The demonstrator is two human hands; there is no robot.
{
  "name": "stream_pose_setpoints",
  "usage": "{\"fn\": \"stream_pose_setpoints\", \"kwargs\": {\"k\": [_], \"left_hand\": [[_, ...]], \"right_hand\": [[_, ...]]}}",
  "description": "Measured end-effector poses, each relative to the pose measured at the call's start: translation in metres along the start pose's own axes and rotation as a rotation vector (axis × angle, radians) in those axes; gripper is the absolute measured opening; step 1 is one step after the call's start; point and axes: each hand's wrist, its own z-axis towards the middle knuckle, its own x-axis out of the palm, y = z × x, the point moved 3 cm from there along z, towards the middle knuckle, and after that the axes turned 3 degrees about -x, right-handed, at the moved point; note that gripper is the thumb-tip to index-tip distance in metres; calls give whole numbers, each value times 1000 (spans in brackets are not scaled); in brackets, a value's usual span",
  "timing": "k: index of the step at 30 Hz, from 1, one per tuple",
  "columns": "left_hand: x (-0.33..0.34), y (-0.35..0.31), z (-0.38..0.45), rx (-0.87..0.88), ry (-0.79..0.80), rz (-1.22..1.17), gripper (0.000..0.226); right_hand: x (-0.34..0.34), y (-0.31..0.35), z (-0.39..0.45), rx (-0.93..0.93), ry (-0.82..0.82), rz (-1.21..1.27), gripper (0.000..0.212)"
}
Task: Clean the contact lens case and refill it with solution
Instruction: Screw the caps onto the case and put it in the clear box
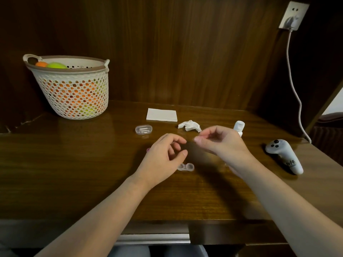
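Far left, at back of desk (74,182): perforated white basket (74,93) with brown rim, filled with orange and yellow-green balls (55,64).

Centre left: small clear oval box (143,129) lying flat on desk, white insert visible inside. Nearer the front, a small pink item (148,149) showing at the edge of the left hand, mostly hidden; identity cannot be told.

Left hand (165,156): raised over desk centre, fingers (182,140) loosely curled, thumb tip apart from index tip, nothing visibly held.

Behind the hands: flat folded white tissue (161,115) near back of desk. Right of it and nearer, crumpled white tissue (189,125).

Contact lens case (186,167): clear, two joined round wells, caps off, lying flat on desk just below and right of left hand, between the two forearms, touched by neither hand.

Right hand (220,143): raised opposite the left, fingers curled, thumb and index tips close together as in a pinch; motion-blurred, so whether anything is pinched cannot be told.

Behind right hand: white solution bottle (239,127), upright, partly hidden by the hand.

Right: grey handheld controller (284,155) lying on desk, black buttons on its head.

Upper right: wall socket (293,15) with white plug, cable (292,80) hanging down to desk edge.
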Motion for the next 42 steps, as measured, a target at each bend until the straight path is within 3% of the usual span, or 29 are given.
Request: {"fn": "stream_pose_setpoints", "kwargs": {"k": [8,14,21,25,29,35,42], "left_hand": [[-7,-10,-9,245,-170,5,35],[-6,-14,-11,343,-149,42,42],[-7,-8,-10,266,-131,52,42],[-5,1,-7,65,10,-77,50],[-6,5,-5,-22,133,25,64],[-5,7,-6,-36,257,179,69],[-5,11,-6,-55,244,149,70]], "right_hand": [[29,1,-13,248,75,631,34],[41,1,-16,375,106,825,31],[30,-4,-19,278,146,645,40],[11,-11,-25,13,3,113,40],[6,-24,-34,-137,53,-148,35],[11,-31,-34,-225,142,-298,26],[12,-36,-34,-259,177,-328,28]]}}
